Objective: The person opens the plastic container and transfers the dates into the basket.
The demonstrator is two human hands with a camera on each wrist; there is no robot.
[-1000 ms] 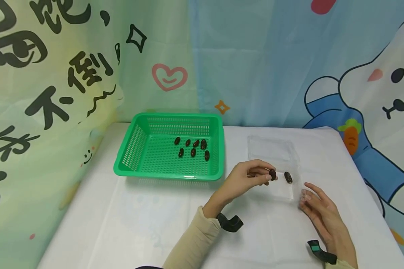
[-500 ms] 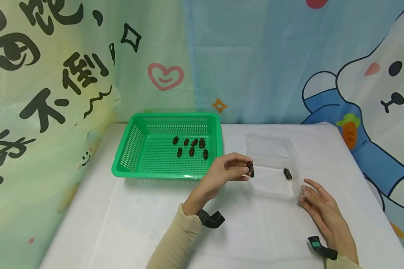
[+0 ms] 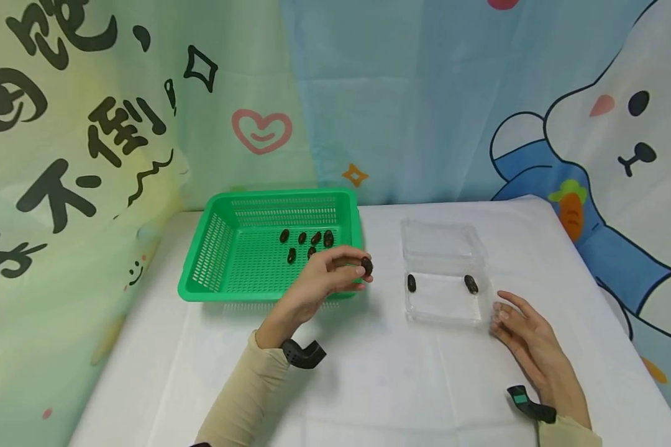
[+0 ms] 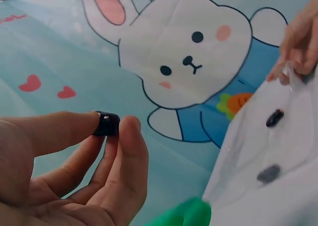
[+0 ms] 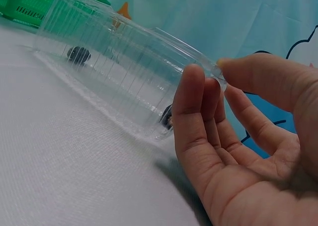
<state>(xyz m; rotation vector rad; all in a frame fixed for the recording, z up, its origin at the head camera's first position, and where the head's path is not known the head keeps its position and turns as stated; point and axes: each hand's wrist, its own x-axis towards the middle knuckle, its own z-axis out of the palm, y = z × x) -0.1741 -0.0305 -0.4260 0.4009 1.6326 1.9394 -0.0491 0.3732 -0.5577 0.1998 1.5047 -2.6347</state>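
My left hand point(image 3: 324, 279) pinches a dark brown date point(image 3: 367, 266) between thumb and fingers, above the right front rim of a green plastic basket point(image 3: 235, 297). In the left wrist view the pinched date point(image 4: 107, 123) looks glossy. Several more dates lie inside the basket, partly hidden by this hand. A clear plastic box point(image 3: 447, 313) stands to the right with its lid laid back. Two dates sit apart in it, a left date point(image 3: 411, 283) and a right date point(image 3: 471, 284). My right hand point(image 3: 531, 341) holds the box's right rim between thumb and fingers point(image 5: 189, 104).
A white cloth point(image 3: 369, 385) covers the table. Behind it hangs a printed curtain point(image 3: 380, 99) with a rabbit, hearts and lettering. The basket and the box stand apart, near the table's back edge.
My left hand has moved left from over the clear box to the basket's right front corner, still pinching the date. The box's left date has come into view. My right hand stays at the rim.
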